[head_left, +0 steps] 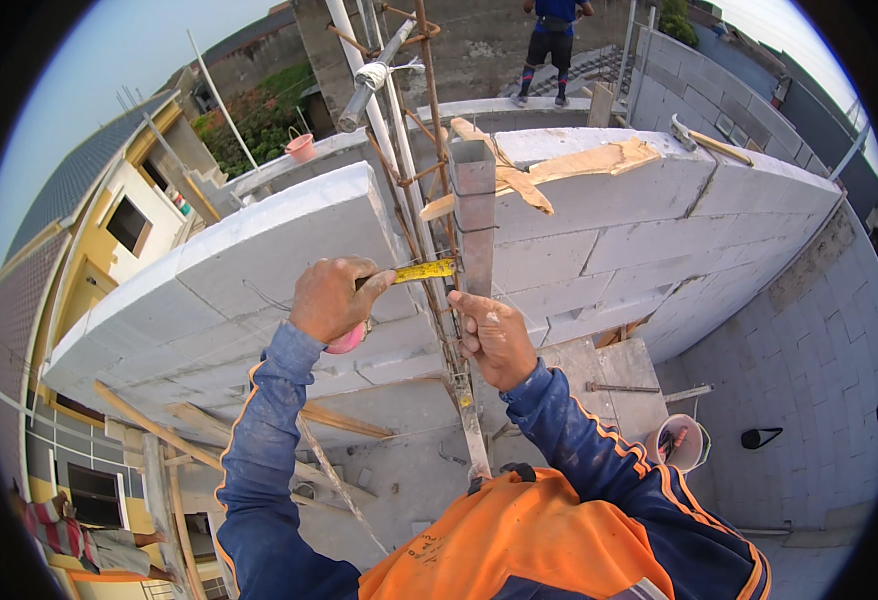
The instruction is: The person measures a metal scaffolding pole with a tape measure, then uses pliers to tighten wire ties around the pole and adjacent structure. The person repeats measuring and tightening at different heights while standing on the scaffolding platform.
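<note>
My left hand (337, 298) is closed on a tape measure, its short yellow blade (424, 271) stretched across to the edge of an upright grey metal channel (475, 215). A rounded pink thing (347, 340) shows under that hand; whether it is the tape's case I cannot tell. Just below the blade's end, my right hand (497, 338) is closed, its fingertips beside the channel and a small dark object, too small to name. Thin rusty rebar (435, 120) with tie rings rises beside the channel, in the gap between two pale block walls.
Splintered wood strips (579, 165) lie over the right wall (599, 240), and a hammer (709, 140) rests on its top. The left wall (259, 260) curves away. Below are a bucket (679, 442) and wooden poles (159, 425). A person (552, 45) stands at the back; another person (94, 540) is lower left.
</note>
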Available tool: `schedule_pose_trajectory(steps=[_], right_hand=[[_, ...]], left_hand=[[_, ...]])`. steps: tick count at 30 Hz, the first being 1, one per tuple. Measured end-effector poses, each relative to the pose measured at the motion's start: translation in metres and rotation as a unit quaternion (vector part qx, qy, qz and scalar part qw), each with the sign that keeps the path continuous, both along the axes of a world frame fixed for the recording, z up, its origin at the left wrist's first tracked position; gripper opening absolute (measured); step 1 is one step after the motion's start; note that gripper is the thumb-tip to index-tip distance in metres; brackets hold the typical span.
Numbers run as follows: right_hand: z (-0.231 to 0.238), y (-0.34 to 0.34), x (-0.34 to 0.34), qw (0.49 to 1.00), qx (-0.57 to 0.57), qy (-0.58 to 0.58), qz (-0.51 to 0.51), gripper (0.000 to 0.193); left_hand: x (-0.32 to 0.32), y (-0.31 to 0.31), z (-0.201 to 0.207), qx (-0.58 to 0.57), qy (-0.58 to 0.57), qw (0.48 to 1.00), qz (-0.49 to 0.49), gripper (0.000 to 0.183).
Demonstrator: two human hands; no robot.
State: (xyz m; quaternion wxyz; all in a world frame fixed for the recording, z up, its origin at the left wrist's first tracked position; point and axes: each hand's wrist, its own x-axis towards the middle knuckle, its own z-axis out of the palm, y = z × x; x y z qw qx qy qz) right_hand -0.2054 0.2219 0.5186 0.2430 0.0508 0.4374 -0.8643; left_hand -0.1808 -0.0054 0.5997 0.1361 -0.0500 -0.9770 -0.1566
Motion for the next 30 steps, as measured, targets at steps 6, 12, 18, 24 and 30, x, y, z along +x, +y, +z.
schedule_pose_trajectory(steps=[6,12,18,24,30], right_hand=[[-0.0006,0.0040,0.0009,1.000,0.008,-0.004,-0.014,0.025],[0.0003,0.0074,0.0017,1.000,-0.001,-0.004,-0.014,0.026],[-0.0021,0.0080,0.0021,1.000,0.001,0.001,-0.019,0.026],[-0.0058,0.0087,0.0017,1.000,0.002,0.003,-0.022,0.026],[-0.0068,0.0102,0.0021,1.000,0.005,0.005,-0.024,0.026]], left_hand=[[0.0002,-0.0001,0.0022,-0.017,-0.003,1.000,0.003,0.032],[0.0012,-0.0002,0.0005,-0.014,0.014,1.000,-0.006,0.032],[0.0020,0.0005,-0.0008,-0.003,0.020,1.000,-0.005,0.031],[0.0017,0.0005,0.0008,-0.023,0.022,0.999,-0.008,0.032],[0.0027,0.0004,-0.0001,-0.013,0.027,1.000,-0.009,0.032]])
